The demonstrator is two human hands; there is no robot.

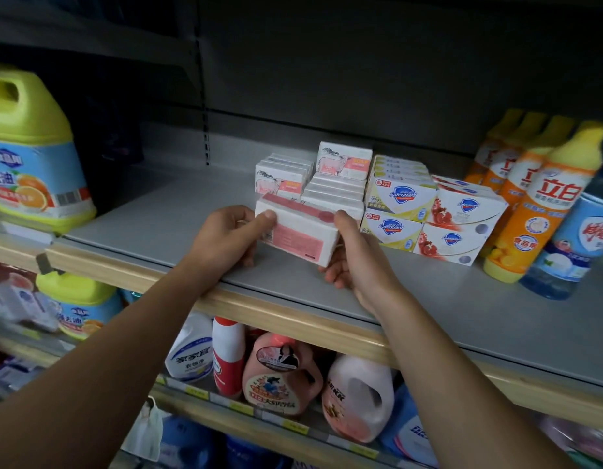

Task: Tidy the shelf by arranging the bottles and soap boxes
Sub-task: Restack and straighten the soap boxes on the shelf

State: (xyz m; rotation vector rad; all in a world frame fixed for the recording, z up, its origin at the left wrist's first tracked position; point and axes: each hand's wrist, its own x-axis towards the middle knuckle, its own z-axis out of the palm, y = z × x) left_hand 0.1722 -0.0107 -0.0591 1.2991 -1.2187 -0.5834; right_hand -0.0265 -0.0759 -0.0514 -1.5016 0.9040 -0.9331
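Observation:
A white and pink soap box (298, 231) is held just above the grey shelf (164, 221), tilted with its back panel towards me. My left hand (225, 238) grips its left end, thumb on top. My right hand (352, 255) grips its right end and underside. Directly behind stand stacked white and pink soap boxes (342, 162). To their right sit yellow Safeguard soap boxes (400, 198) and red and white Safeguard boxes (462, 214). Further right, orange bottles with yellow caps (533, 211) stand in a row.
A blue bottle (571, 252) stands at the far right, near the shelf's wooden front edge (293, 316). A large yellow jug (32, 157) stands on the left shelf. Detergent bottles (283, 374) fill the shelf below. Bare grey shelf lies left of the boxes.

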